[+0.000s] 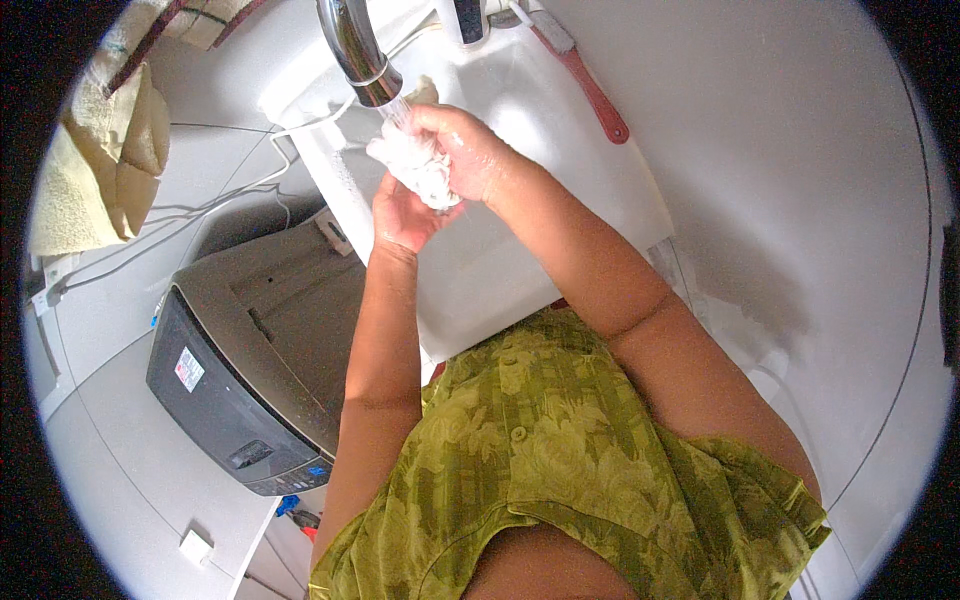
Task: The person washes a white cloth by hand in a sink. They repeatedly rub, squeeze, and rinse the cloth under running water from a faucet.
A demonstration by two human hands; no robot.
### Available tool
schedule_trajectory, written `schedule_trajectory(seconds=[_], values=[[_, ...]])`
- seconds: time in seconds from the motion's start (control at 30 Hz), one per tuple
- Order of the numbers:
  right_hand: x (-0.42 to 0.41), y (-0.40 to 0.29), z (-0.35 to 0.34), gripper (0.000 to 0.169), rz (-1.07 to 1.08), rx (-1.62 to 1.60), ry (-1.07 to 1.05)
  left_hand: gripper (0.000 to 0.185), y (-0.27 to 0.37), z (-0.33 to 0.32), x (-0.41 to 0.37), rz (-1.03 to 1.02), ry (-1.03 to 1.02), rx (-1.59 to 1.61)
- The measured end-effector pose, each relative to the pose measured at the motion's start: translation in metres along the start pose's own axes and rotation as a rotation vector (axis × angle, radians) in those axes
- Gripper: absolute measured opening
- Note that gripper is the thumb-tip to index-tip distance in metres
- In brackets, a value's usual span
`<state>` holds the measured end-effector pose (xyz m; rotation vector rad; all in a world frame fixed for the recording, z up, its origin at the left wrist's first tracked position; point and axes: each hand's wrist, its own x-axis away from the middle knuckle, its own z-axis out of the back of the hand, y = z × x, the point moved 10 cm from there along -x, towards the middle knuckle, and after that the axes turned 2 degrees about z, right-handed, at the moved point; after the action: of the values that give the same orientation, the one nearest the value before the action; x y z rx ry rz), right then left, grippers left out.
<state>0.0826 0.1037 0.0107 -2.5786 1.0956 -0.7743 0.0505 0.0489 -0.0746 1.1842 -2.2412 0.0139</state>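
Observation:
Water runs from a chrome faucet (363, 56) onto a bunched white cloth (420, 166). The wet cloth is crumpled between my two hands, above a white sink basin (487, 281). My right hand (469, 146) grips its upper right side, close under the spout. From below, my left hand (409, 214) cups the lower end of the cloth, palm up. Some of the left fingers are hidden behind the cloth. Behind my right hand, a small cream-coloured item (424, 90) shows near the back of the sink; its kind is unclear.
A red-handled brush (592, 90) lies on the sink's right rim. A dark-lidded top-loading washing machine (247, 367) stands left of the sink. Yellow towels (112, 172) hang at the upper left, with white cables (247, 184) running along the wall.

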Motion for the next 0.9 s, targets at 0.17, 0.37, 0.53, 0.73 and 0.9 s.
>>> schedule_trajectory(seconds=[0.17,0.37,0.53,0.73,0.9], values=[[0.011,-0.025,-0.007,0.026,0.168,0.225,-0.021,0.072,0.011,-0.053,0.003,-0.051,-0.105,0.077],[0.004,-0.024,0.008,0.021,0.074,-0.191,0.217,0.065,0.049,-0.038,-0.015,-0.16,-0.03,0.053],[0.019,0.015,-0.02,0.048,0.514,1.128,0.27,0.05,0.033,-0.042,-0.035,-0.004,-0.154,0.204],[0.029,-0.041,-0.035,0.031,0.745,1.693,0.551,0.03,0.048,-0.016,-0.045,-0.284,-0.244,-0.146],[0.015,-0.094,0.008,0.028,0.84,1.578,0.784,0.028,0.021,-0.071,-0.02,-0.19,0.179,-0.144]])
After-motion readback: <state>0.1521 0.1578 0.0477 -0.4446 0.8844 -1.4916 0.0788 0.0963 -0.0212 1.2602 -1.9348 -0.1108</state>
